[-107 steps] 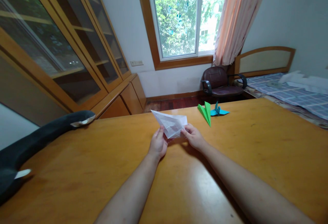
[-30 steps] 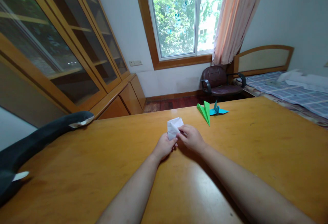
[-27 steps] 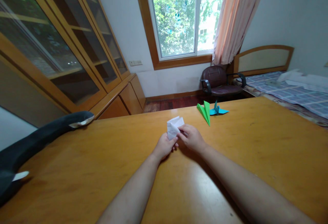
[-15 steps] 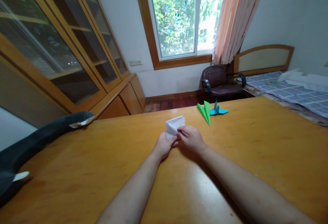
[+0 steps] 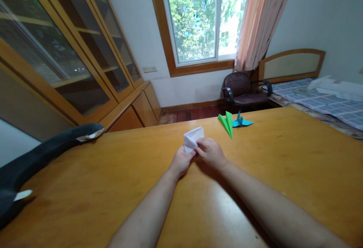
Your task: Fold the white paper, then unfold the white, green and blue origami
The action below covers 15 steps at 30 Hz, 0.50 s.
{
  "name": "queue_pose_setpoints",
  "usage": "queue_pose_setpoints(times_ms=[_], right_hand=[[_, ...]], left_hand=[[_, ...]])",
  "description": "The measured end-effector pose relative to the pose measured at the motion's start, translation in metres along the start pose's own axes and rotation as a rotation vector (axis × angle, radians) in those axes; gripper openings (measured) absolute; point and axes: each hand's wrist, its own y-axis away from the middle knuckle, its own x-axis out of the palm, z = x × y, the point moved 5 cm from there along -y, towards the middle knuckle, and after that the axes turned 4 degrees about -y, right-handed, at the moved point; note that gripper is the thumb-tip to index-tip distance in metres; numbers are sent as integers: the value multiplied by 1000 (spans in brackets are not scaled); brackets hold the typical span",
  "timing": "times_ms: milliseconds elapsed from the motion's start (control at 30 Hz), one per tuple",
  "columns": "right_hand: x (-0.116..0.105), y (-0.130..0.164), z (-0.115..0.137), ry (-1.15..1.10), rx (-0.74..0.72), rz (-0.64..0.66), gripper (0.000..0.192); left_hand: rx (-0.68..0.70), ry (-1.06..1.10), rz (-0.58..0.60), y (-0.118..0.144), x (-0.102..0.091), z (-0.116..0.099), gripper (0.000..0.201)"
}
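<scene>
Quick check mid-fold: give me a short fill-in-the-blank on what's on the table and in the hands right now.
1. Both hands, left hand and right hand, pinch a folded sheet of ____ paper.
2. The paper plane on the wooden table is ____ in colour.
3. Beside the plane sits a blue paper ____.
4. The black plush toy lies at the table's ____ edge.

Missing words: white; green; crane; left

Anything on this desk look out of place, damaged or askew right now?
Nothing looks damaged or spilled. Both hands, left hand and right hand, pinch the folded white paper. The one odd item is a black plush toy sprawled over the wooden table at its left edge.
</scene>
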Motion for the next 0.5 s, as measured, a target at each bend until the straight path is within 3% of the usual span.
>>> queue_pose_setpoints(times_ms=[267,500], right_hand=[[0,-2,-3,-45,15,-16,13],[0,-3,-2,-30,28,45,13]], left_hand=[[-3,9,9,2,-1,1,46],[-17,5,-4,3,0,0,46]])
